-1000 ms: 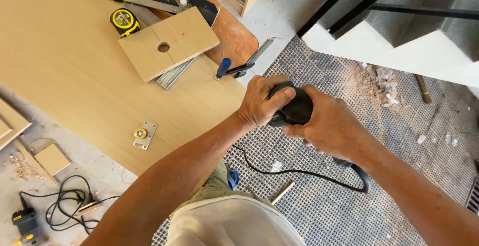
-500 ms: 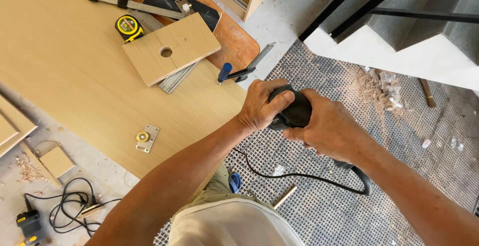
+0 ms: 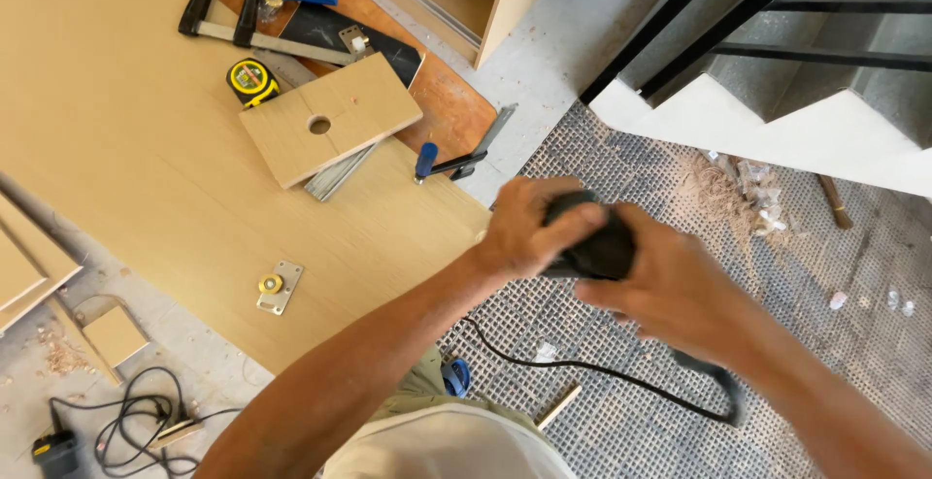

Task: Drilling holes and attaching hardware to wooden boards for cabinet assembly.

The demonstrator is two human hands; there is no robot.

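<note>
Both my hands grip a black corded power tool [image 3: 594, 242] held at the right edge of a large light wooden panel [image 3: 126, 139]. My left hand [image 3: 529, 227] wraps its left side, fingers over the top. My right hand [image 3: 670, 290] covers its right side and rear. The tool's working end is hidden under my hands. Its black cable [image 3: 602, 374] trails over the metal floor grating [image 3: 631, 411] below my right forearm.
On the panel lie a small board with a round hole [image 3: 330, 118], a yellow tape measure [image 3: 252, 81], bar clamps [image 3: 267, 40], a blue-handled clamp [image 3: 451, 162] and a small metal plate fitting [image 3: 278, 287]. Sawdust [image 3: 723, 193] lies by white stair steps [image 3: 777, 139]. Coiled cable [image 3: 136, 421] lies bottom left.
The view has shifted slightly, so the panel and its tools sit lower in the frame. My hands stay clamped on the tool at the panel's edge, now slightly blurred.
</note>
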